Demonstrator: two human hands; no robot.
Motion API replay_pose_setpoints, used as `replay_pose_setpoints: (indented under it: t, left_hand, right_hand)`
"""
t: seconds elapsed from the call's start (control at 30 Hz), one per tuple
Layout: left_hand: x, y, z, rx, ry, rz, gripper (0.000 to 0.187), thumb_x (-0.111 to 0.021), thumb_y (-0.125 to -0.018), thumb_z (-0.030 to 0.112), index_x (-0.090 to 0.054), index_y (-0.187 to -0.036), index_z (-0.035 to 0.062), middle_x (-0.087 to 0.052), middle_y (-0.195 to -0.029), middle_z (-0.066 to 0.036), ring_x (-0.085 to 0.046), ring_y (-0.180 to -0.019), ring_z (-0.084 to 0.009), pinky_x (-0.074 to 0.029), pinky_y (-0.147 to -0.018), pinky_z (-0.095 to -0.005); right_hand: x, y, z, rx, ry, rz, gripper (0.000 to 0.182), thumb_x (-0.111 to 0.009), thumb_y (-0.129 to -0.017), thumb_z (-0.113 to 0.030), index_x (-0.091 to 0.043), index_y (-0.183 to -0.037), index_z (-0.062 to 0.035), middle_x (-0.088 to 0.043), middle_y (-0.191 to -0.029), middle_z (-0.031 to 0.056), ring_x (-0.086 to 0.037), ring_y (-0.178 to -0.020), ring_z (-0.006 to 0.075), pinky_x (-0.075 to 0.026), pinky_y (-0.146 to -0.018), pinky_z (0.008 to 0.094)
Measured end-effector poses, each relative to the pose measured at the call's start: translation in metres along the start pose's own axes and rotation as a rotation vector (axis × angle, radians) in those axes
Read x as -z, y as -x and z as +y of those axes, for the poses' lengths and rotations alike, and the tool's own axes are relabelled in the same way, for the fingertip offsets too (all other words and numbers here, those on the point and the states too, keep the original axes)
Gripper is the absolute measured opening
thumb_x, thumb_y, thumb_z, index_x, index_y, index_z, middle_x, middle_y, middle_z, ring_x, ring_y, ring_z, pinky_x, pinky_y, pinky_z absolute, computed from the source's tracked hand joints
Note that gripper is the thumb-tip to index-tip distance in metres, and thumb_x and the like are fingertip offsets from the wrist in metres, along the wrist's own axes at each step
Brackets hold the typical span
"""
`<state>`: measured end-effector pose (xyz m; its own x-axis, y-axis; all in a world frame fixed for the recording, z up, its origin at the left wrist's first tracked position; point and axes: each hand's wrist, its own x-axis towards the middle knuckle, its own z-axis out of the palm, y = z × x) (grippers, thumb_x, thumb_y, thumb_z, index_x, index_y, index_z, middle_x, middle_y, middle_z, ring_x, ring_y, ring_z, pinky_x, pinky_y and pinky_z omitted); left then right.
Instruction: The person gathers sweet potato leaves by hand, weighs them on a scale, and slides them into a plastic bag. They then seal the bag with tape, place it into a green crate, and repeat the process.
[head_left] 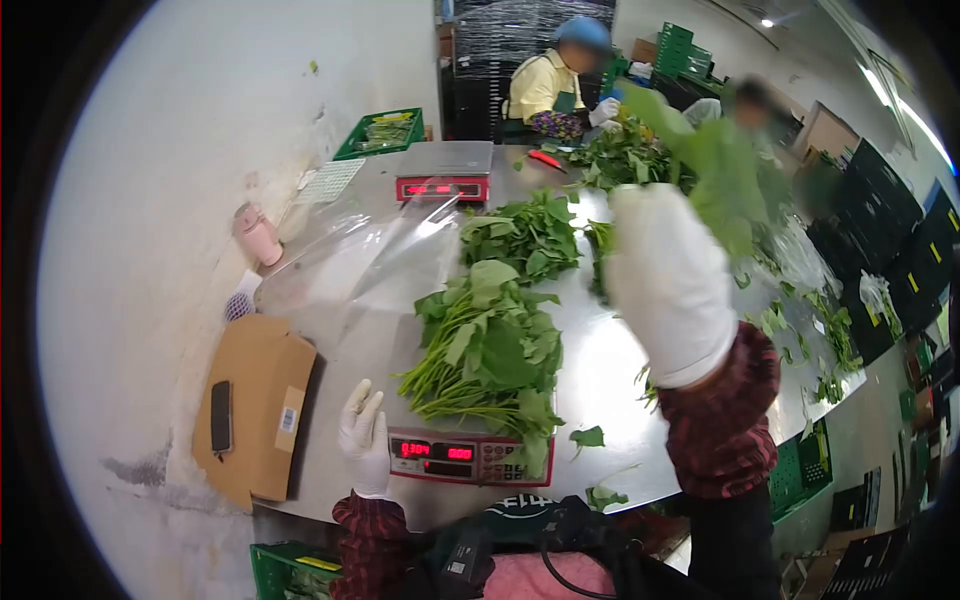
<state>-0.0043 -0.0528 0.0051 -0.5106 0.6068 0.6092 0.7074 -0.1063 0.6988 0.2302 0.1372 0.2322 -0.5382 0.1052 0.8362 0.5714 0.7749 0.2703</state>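
My left hand (pixel 365 440), in a white glove, is beside the left end of a red digital scale (pixel 470 458), its fingers stretched out and holding nothing. The scale display reads 0.304. A bundle of leafy greens (pixel 490 350) lies over the scale, stems toward the lower left, some leaves drooping past its right side. Raised close to the camera, my right hand (pixel 670 285) is also gloved and closed. Large blurred green leaves (pixel 725 180) stick out from it; the fingertips are hidden.
More greens (pixel 530 235) lie in piles on the metal table (pixel 370 370). Clear plastic bags (pixel 360 250), a second scale (pixel 445 185), a red-handled tool (pixel 546 160) and a pink bottle (pixel 258 235) are there too. Cardboard (pixel 265 400) carries a phone (pixel 221 415). Two people stand across the table.
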Motion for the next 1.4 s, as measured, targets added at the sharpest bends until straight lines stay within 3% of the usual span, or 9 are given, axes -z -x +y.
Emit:
replay_pose_setpoints:
  t: [0.07, 0.2, 0.33, 0.57, 0.77, 1.0, 1.1, 1.2, 1.4]
  left_hand:
    - [0.014, 0.008, -0.004, 0.008, -0.060, 0.037, 0.032, -0.053, -0.080, -0.011, -0.062, -0.107, 0.0021, -0.054, -0.119, -0.014, -0.051, -0.113, -0.0262, -0.041, -0.095, -0.0330]
    - [0.041, 0.029, -0.016, 0.129, -0.094, 0.085, 0.030, -0.053, -0.081, -0.011, -0.062, -0.106, 0.0014, -0.055, -0.118, -0.014, -0.052, -0.112, -0.0260, -0.041, -0.095, -0.0330]
    - [0.062, 0.049, -0.038, 0.154, -0.108, 0.135, 0.026, -0.053, -0.081, -0.009, -0.063, -0.104, 0.0000, -0.055, -0.118, -0.014, -0.053, -0.109, -0.0261, -0.043, -0.093, -0.0335]
    - [0.075, 0.043, -0.045, 0.163, -0.171, 0.091, 0.024, -0.056, -0.081, -0.006, -0.063, -0.103, 0.0003, -0.059, -0.111, -0.012, -0.056, -0.105, -0.0251, -0.044, -0.090, -0.0317]
    - [0.065, -0.005, -0.038, 0.079, -0.148, -0.079, 0.031, -0.061, -0.079, 0.002, -0.061, -0.110, 0.0049, -0.060, -0.111, -0.011, -0.056, -0.104, -0.0268, -0.044, -0.089, -0.0334]
    - [0.026, -0.072, -0.041, 0.049, -0.069, -0.450, 0.060, -0.071, -0.072, 0.020, -0.050, -0.128, 0.0147, -0.044, -0.133, -0.016, -0.040, -0.124, -0.0307, -0.034, -0.101, -0.0368]
    - [-0.009, -0.074, -0.043, 0.015, -0.078, -0.678, 0.078, -0.076, -0.066, 0.030, -0.041, -0.135, 0.0209, -0.029, -0.142, -0.022, -0.025, -0.132, -0.0372, -0.026, -0.107, -0.0412]
    - [-0.044, -0.063, -0.046, -0.060, -0.213, -0.846, 0.094, -0.079, -0.054, 0.048, -0.039, -0.137, 0.0248, -0.013, -0.146, -0.028, -0.014, -0.133, -0.0478, -0.020, -0.108, -0.0507]
    - [-0.064, -0.050, -0.047, -0.168, -0.276, -0.800, 0.088, -0.081, -0.049, 0.045, -0.053, -0.125, 0.0125, -0.013, -0.145, -0.029, -0.015, -0.131, -0.0509, -0.019, -0.106, -0.0562]
  right_hand:
    - [-0.017, -0.018, -0.058, 0.162, 0.295, -0.119, 0.010, -0.053, -0.069, -0.011, -0.049, -0.078, -0.0098, -0.045, -0.072, 0.0066, -0.047, -0.062, 0.0222, -0.038, -0.051, 0.0315]
    - [-0.125, 0.009, -0.160, 0.261, -0.016, -0.232, 0.004, -0.054, -0.070, -0.012, -0.052, -0.071, -0.0092, -0.046, -0.065, 0.0067, -0.048, -0.058, 0.0215, -0.039, -0.050, 0.0337]
    - [-0.230, 0.098, -0.203, 0.229, -0.343, -1.150, 0.014, -0.058, -0.076, -0.012, -0.070, -0.076, -0.0071, -0.066, -0.077, 0.0101, -0.065, -0.074, 0.0275, -0.052, -0.063, 0.0372]
    - [-0.143, 0.055, -0.165, 0.057, -0.565, -0.549, 0.008, -0.045, -0.083, -0.006, -0.050, -0.089, -0.0036, -0.054, -0.068, 0.0114, -0.059, -0.058, 0.0288, -0.048, -0.049, 0.0381]
    - [-0.043, 0.062, -0.081, -0.186, -0.649, -0.234, 0.023, -0.061, -0.079, -0.003, -0.061, -0.102, -0.0051, -0.058, -0.069, 0.0101, -0.057, -0.060, 0.0258, -0.045, -0.055, 0.0358]
    - [-0.019, 0.188, -0.043, -0.722, -0.600, -0.569, 0.016, -0.063, -0.077, 0.000, -0.063, -0.092, -0.0046, -0.053, -0.060, 0.0068, -0.055, -0.051, 0.0194, -0.044, -0.050, 0.0302]
    - [-0.035, 0.254, -0.031, -0.205, -0.273, -0.490, 0.006, -0.061, -0.081, -0.009, -0.063, -0.086, -0.0055, -0.062, -0.072, 0.0111, -0.059, -0.053, 0.0250, -0.046, -0.049, 0.0337]
    - [-0.043, 0.306, -0.042, -0.427, -0.300, -0.753, 0.005, -0.061, -0.080, -0.013, -0.061, -0.081, -0.0076, -0.060, -0.069, 0.0112, -0.060, -0.063, 0.0306, -0.047, -0.054, 0.0387]
    - [-0.042, 0.328, -0.062, -0.458, -0.188, -0.990, 0.016, -0.052, -0.087, -0.025, -0.058, -0.085, -0.0103, -0.058, -0.059, 0.0105, -0.058, -0.049, 0.0280, -0.046, -0.046, 0.0384]
